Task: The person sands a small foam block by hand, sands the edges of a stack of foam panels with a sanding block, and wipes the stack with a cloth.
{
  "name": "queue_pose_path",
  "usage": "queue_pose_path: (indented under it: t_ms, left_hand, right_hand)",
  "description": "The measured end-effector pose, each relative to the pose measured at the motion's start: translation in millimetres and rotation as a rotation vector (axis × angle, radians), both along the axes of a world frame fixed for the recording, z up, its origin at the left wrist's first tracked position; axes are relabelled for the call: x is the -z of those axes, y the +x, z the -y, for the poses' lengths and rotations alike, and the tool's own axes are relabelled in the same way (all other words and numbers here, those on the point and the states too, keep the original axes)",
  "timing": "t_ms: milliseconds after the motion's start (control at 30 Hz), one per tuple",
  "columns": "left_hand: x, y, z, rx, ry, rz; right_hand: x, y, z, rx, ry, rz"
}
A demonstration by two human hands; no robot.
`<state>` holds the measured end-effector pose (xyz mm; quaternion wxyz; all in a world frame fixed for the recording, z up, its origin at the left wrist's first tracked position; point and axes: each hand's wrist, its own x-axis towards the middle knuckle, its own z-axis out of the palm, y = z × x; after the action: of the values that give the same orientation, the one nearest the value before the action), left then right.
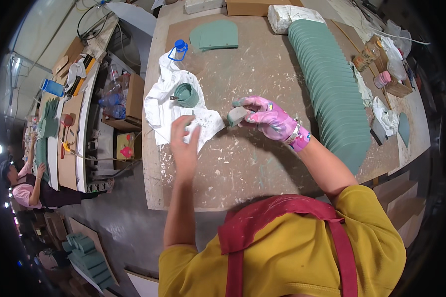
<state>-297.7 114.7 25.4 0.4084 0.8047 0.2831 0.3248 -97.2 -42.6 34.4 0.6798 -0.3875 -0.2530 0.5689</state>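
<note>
My right hand [272, 119], in a pink patterned glove, grips a small pale grey block with green smears [236, 116] above the middle of the worktable [282, 168]. The frame does not show what the block is made of. To its left, my bare left hand [185, 138] is open, fingers apart and slightly blurred, over the lower edge of a crumpled white cloth [158, 116]. Nothing shows in that hand. On the cloth just beyond it stands a green-coated cup [186, 95] with dark green contents. A long row of overlapping green round-ended panels [327, 89] lies to the right.
Several green panels [215, 35] lie at the far side, beside a blue bottle cap with a carry loop [179, 48]. A white wrapped bundle [292, 19], a jar [366, 55] and a pink-lidded container [382, 79] line the edges. Another person [29, 190] works at a left-hand bench.
</note>
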Motion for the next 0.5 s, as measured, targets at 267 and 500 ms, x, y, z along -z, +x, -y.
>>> queue_pose_path:
  t_ms: [267,500]
  left_hand:
    - [-4,32,53,0.128,0.053,-0.043]
    - [-9,40,61,0.077,0.211,-0.063]
  right_hand:
    - [21,-8,7,0.087,0.024,-0.346]
    - [27,-15,10,0.052,0.034,-0.392]
